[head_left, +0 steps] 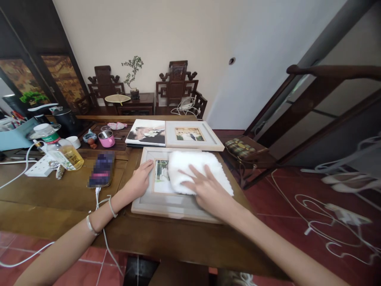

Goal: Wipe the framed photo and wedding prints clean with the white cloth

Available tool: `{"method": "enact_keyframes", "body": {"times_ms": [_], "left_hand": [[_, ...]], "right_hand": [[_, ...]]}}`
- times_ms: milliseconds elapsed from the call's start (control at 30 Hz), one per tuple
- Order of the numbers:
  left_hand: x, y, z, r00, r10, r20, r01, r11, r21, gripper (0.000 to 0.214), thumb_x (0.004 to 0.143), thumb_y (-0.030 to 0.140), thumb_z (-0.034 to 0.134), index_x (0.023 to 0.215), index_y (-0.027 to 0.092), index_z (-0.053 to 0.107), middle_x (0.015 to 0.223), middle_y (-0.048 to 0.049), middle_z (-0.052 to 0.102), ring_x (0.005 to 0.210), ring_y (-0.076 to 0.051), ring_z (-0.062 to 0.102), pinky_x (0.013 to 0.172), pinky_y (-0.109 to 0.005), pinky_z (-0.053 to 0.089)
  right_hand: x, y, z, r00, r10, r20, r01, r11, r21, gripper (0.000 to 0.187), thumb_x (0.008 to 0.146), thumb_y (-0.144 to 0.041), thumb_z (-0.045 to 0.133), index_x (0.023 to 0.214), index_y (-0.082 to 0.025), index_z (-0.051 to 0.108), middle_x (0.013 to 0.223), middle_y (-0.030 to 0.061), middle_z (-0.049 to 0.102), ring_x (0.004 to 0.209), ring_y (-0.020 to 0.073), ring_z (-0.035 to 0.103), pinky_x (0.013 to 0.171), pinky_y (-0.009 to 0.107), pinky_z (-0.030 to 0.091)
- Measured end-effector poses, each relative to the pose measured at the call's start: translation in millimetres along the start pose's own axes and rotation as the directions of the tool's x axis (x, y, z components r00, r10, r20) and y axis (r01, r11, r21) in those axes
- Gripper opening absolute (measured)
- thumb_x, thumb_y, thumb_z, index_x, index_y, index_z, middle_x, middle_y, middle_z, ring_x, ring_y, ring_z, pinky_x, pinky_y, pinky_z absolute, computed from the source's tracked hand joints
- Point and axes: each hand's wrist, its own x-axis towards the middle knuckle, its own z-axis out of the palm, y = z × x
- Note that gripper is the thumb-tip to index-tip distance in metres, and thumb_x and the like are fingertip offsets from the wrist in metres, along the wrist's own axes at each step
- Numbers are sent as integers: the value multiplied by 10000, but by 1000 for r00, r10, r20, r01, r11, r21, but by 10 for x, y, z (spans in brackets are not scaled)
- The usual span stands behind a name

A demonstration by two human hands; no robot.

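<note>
A picture frame (pixel 175 210) with a pale border lies flat on the brown wooden table (pixel 184 234). My left hand (pixel 143 180) rests on its left side, fingers stretched out over the border. A fluffy white cloth (pixel 218 172) covers the right part of the frame and some of the photo (pixel 160 178). On top of this cloth lies my right hand (pixel 204 188), its fingers spread and pressing down flat. Behind them are a second framed photo (pixel 190 134) and a black-and-white picture panel (pixel 145 133), side by side.
Left on the table are a phone (pixel 101 169) with a charging cable, a bottle (pixel 64 153) of yellow liquid, a power strip (pixel 40 166) and a pink cup (pixel 106 139). A dark chair (pixel 321 75) with a plaid bag (pixel 239 147) stands right. Cables (pixel 321 216) lie on the floor.
</note>
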Motion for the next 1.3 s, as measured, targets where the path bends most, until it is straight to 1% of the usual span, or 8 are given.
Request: {"method": "enact_keyframes", "body": {"times_ms": [133,267,500,667,833,1067,1167,1300], "left_hand": [[6,13,-29,1000,-3,1,3,1000,-16,581,783,-25,362,1327,129,495,1423,-134,462,1347,-239,397,1136,-451,318],[15,29,-37,1000,-3,2,3,1000,-6,568,780,-29,358,1311,106,508,1416,-145,468,1342,-241,404,1140,-443,316],[13,-3,19,1000,-10,-21,10,1000,2,571,785,-30,352,1319,111,500,1419,-146,464,1349,-237,394,1129,-458,328],[8,-6,42,999,-19,-32,19,1000,-3,567,794,-24,344,1322,114,499,1420,-150,462,1347,-240,396,1128,-477,320],[7,-2,27,999,-31,-13,30,999,-38,567,794,-14,355,1324,126,499,1426,-144,455,1351,-242,389,1135,-478,306],[8,4,-11,1000,-23,8,23,999,-40,571,790,-13,361,1325,132,500,1431,-135,450,1352,-246,387,1137,-465,308],[11,11,-10,999,-31,8,32,999,-30,561,788,-16,354,1314,104,510,1426,-154,450,1351,-255,388,1135,-465,313],[8,-12,12,1000,-16,-21,16,999,-32,560,795,-8,360,1315,137,511,1416,-132,469,1346,-240,397,1135,-464,313]], "right_hand": [[295,255,97,990,78,-121,-93,988,-123,705,628,72,400,1270,-163,571,1494,84,368,1393,399,192,1054,706,172],[367,241,60,999,47,-13,-48,992,-113,707,641,89,387,1273,-166,574,1487,75,379,1382,415,207,1046,704,195],[-182,-188,-282,967,-74,242,36,987,156,779,571,131,346,1213,-214,620,1447,64,448,1406,343,183,1070,653,233],[-464,-417,-476,939,-204,278,109,940,322,745,582,106,355,1171,-256,632,1423,40,483,1401,260,227,1128,527,243],[-309,-373,-220,975,-143,173,97,963,251,807,560,109,350,1240,-251,591,1482,42,400,1403,297,201,1121,570,223],[266,260,112,990,93,-110,-106,988,-115,729,637,95,381,1309,-138,536,1539,108,250,1390,416,178,1046,679,243],[398,358,103,993,91,-80,-102,985,-142,735,635,98,392,1306,-159,545,1523,100,295,1386,424,186,1025,706,238],[259,150,29,998,28,54,-25,998,-60,724,613,116,390,1244,-166,605,1484,99,372,1387,412,187,1036,722,181]]}}
